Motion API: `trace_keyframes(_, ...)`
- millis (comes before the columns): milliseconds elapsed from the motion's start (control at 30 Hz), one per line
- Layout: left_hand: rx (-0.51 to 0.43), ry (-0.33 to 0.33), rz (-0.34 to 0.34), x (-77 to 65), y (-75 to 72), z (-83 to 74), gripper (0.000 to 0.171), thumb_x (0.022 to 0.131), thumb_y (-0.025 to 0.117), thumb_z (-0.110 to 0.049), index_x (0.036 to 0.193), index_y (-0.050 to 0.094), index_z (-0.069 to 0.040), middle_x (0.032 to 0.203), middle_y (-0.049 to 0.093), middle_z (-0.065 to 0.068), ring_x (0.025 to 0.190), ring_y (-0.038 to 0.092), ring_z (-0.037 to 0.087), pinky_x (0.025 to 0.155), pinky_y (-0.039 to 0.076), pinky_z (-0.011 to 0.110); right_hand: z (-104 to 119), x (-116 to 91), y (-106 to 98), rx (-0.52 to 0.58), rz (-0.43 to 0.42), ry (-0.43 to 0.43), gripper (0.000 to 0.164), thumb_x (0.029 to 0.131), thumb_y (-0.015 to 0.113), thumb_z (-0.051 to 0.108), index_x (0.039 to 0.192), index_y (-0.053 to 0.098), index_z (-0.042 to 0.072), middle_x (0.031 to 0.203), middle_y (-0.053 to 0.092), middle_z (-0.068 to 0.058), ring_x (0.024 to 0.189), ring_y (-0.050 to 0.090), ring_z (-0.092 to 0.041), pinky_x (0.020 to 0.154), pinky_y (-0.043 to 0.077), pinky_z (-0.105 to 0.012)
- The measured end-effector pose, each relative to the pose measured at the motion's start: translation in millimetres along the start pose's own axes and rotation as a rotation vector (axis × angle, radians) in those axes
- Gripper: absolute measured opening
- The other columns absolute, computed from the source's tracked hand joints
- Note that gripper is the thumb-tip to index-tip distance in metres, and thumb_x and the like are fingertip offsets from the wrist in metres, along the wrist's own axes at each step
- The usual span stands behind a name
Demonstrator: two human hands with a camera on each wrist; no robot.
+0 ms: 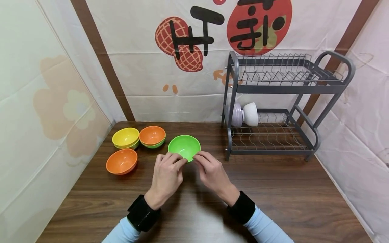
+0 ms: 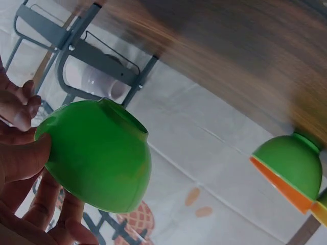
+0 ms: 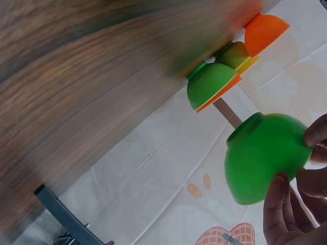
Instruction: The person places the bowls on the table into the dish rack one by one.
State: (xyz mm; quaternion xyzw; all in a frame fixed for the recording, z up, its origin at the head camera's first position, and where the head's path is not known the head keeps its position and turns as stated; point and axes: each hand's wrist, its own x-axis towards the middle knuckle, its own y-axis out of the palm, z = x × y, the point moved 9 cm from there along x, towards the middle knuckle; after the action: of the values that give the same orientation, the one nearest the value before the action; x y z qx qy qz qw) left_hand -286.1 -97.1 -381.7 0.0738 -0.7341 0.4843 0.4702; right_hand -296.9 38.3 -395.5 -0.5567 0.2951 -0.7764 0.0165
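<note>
In the head view a bright green bowl (image 1: 184, 145) is held up over the table, its open side up and its near rim between both hands. My left hand (image 1: 167, 170) pinches that rim from the left, thumb on the outer wall in the left wrist view. From the right, my right hand (image 1: 214, 173) grips the same rim with its fingertips. Both wrist views show the bowl's underside (image 2: 99, 158) and foot ring, apart from the wood surface.
Left of the hands stand an orange bowl (image 1: 122, 162), a yellow bowl (image 1: 126, 136) stacked in a green one, and another orange bowl (image 1: 152, 135) stacked in a green one. A two-tier dish rack (image 1: 288, 89) at the right holds a white bowl (image 1: 250, 114) and a lilac bowl (image 1: 237, 115) on its lower shelf.
</note>
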Motion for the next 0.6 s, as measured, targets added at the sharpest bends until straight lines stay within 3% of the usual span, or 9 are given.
trace_keyframes(433,0.012,0.070,-0.022,15.1,8.6,-19.3,0.029,0.076,0.072,0.013,0.094,0.082,-0.008,0.093,0.068,0.005,0.090,0.063,0.027,0.072,0.042,0.043,-12,-8,-8,-0.091,0.051,0.021,0.026,0.090,0.072,-0.013,0.113,0.071,0.001,0.110,0.067,-0.012,0.102,0.068,-0.025,0.090,0.057,-0.033)
trace_keyframes(600,-0.028,0.087,-0.005,25.7,10.3,-27.9,0.028,0.079,0.074,0.013,0.097,0.082,-0.007,0.097,0.067,0.006,0.098,0.063,0.028,0.075,0.044,0.042,-14,-9,-20,-0.110,0.016,0.023,0.023,0.092,0.070,-0.011,0.112,0.069,0.000,0.109,0.065,-0.012,0.100,0.067,-0.026,0.087,0.057,-0.034)
